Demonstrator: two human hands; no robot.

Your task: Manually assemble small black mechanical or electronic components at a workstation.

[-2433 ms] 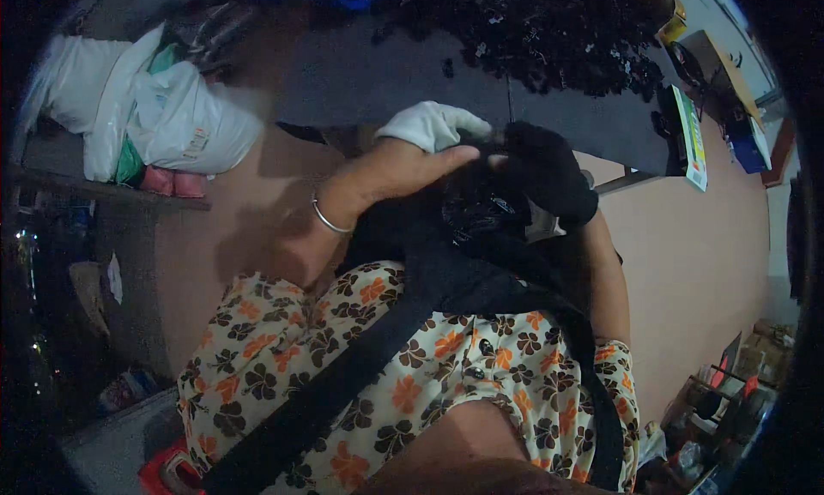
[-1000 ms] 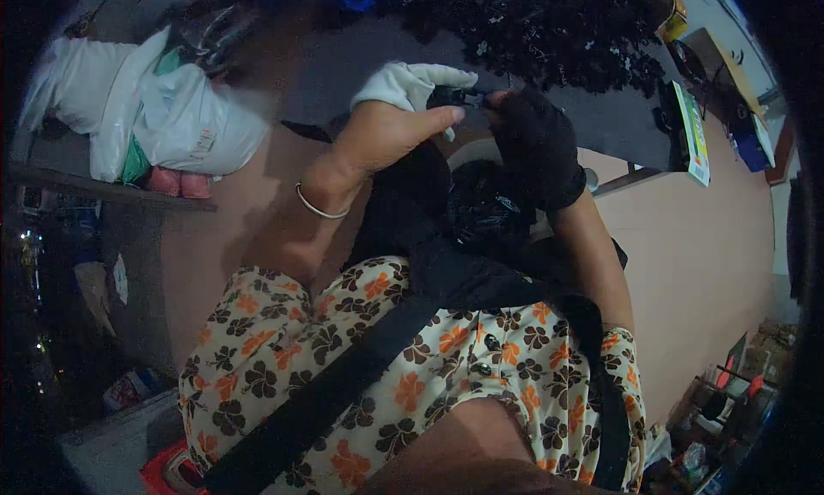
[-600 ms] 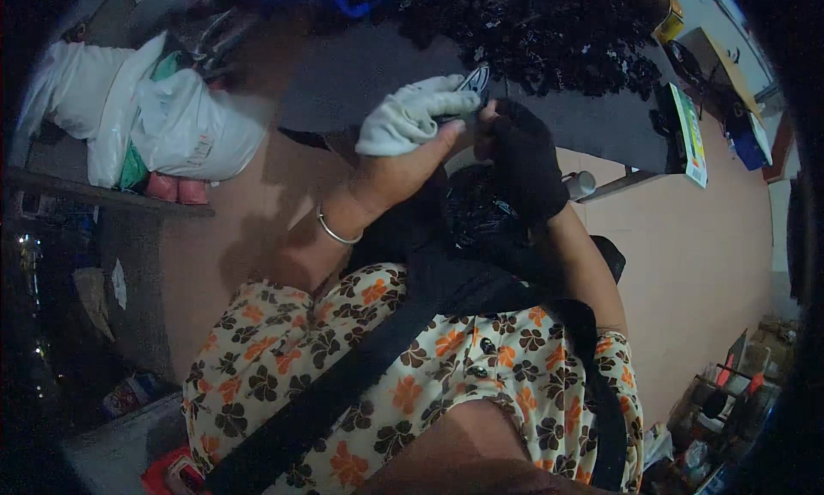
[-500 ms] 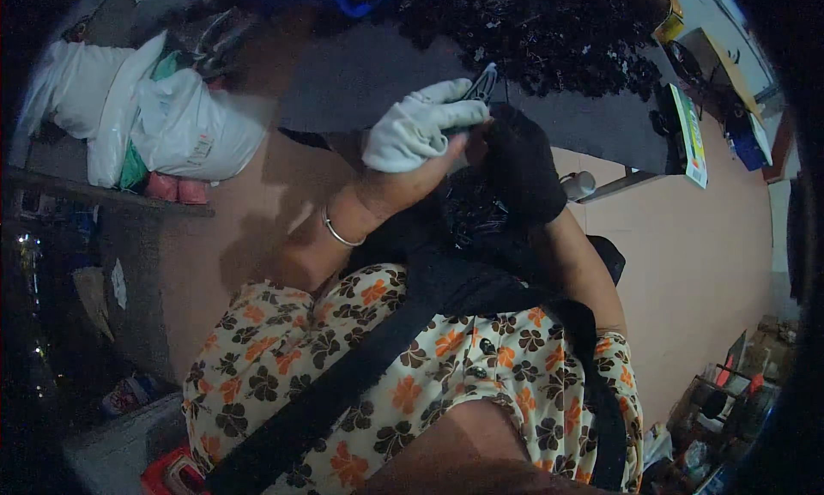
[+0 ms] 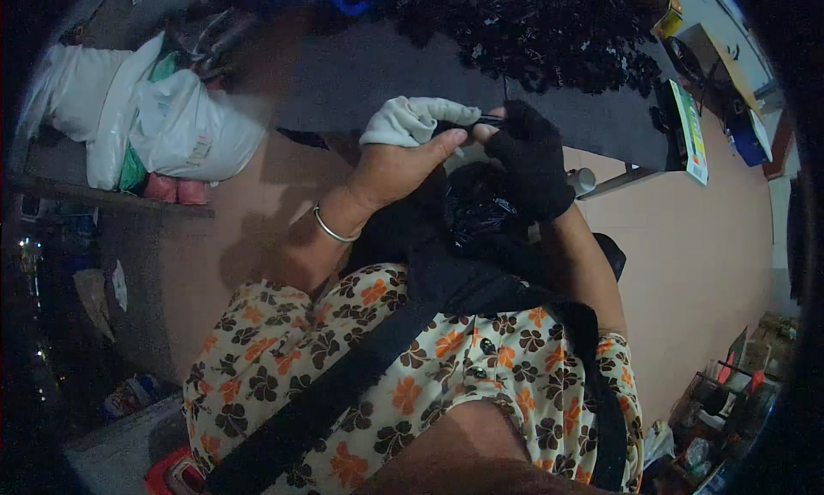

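My left hand [image 5: 399, 147], in a whitish glove that leaves the thumb bare, is closed on a small, slim black piece [image 5: 491, 119]. Its exact kind is too dark to make out. My right hand [image 5: 530, 156], wearing a black glove with bare fingertips, pinches the other end, so the two hands meet over my lap. Below them, a heap of shiny black pieces [image 5: 481, 212] lies on dark cloth between my knees. Much of the held piece is hidden by my fingers.
Ahead is a grey-topped table [image 5: 403, 79] bearing a large pile of small black pieces [image 5: 558, 45]. White sacks [image 5: 184, 126] sit on a shelf at left. A white round-ended thing [image 5: 582, 182] is beside my right wrist. Assorted clutter [image 5: 712, 409] stands at lower right.
The looped dark piece that pointed up from my left fingers now lies level between both hands. My left hand has turned and shifted slightly left; the right fingers now pinch the piece's end.
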